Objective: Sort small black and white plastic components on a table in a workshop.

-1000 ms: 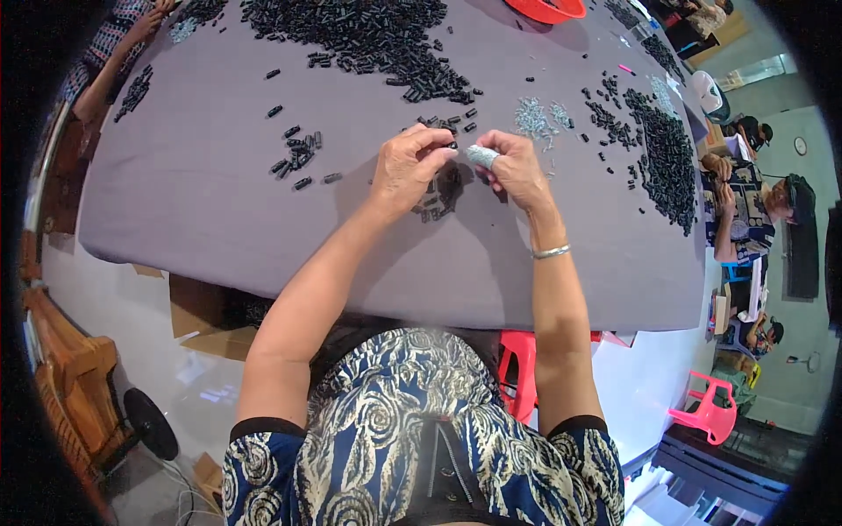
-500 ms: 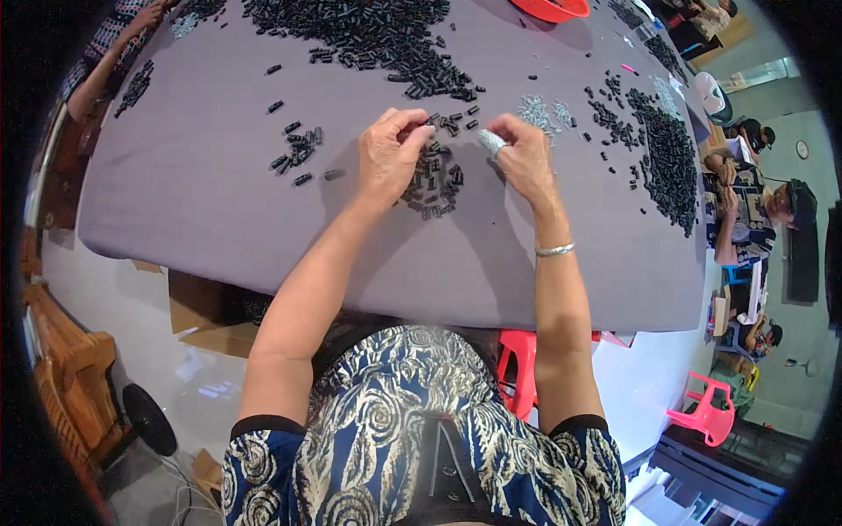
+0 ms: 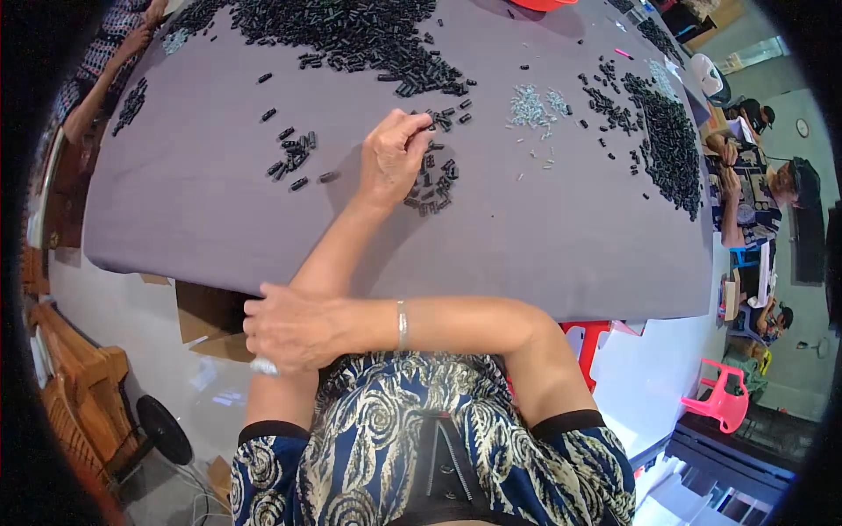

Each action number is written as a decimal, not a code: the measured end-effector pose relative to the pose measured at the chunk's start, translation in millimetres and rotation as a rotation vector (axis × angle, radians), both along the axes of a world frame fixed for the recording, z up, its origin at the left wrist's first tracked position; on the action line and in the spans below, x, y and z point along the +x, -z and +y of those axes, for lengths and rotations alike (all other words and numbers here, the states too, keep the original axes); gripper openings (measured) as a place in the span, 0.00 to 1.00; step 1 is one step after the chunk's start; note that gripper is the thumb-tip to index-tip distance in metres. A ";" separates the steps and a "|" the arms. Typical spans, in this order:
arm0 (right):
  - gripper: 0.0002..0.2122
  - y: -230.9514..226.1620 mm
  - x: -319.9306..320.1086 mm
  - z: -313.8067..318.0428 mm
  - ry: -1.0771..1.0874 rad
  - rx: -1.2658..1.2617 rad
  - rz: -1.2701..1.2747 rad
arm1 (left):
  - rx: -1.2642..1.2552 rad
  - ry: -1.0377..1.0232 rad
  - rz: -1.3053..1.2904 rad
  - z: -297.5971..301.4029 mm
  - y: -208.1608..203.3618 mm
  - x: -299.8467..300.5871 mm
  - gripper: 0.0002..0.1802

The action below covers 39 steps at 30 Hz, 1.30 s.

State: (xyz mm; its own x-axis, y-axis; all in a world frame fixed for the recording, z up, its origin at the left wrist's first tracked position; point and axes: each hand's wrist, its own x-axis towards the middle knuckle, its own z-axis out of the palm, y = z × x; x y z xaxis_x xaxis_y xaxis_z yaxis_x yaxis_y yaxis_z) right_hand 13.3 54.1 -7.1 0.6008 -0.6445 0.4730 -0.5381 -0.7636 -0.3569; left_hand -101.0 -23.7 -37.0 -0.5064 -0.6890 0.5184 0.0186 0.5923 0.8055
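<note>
My left hand [image 3: 392, 156] is over the table with its thumb and forefinger pinched together at a small black cylinder, mostly hidden by the fingertips. Just to the right and below it lie several loose black cylinders [image 3: 429, 207]. My right hand [image 3: 294, 329] has crossed in front of my body and rests over my left forearm near the elbow. Its fingers are bent around the arm, and a pale, silvery covering [image 3: 263, 366] shows at one digit, probably the thumb. Small clear pieces [image 3: 528, 107] are heaped to the right of my left hand.
A large pile of black cylinders [image 3: 351, 39] covers the far table, with another pile [image 3: 671, 158] at right and a small group [image 3: 292, 158] at left. A red basin [image 3: 544, 3] stands at the far edge. Other people sit around. A pink stool [image 3: 721, 396] is at right.
My right hand has left the area beside the small clear pieces and swung left and toward me onto my left forearm. My left hand has stayed at nearly the same spot.
</note>
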 end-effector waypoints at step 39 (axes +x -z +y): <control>0.07 -6.9 -231.6 -16.1 0.910 0.154 0.486 | -0.102 -0.157 0.076 -11.2 -3.2 0.5 0.10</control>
State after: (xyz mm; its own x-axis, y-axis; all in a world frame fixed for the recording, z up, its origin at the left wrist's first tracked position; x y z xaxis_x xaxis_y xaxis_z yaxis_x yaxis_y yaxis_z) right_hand -218.3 38.0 -0.2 -0.0389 -0.9821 0.1845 -0.9992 0.0382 -0.0073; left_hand -100.5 -34.8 -33.8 -0.3540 -0.6982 0.6223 -0.0220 0.6714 0.7408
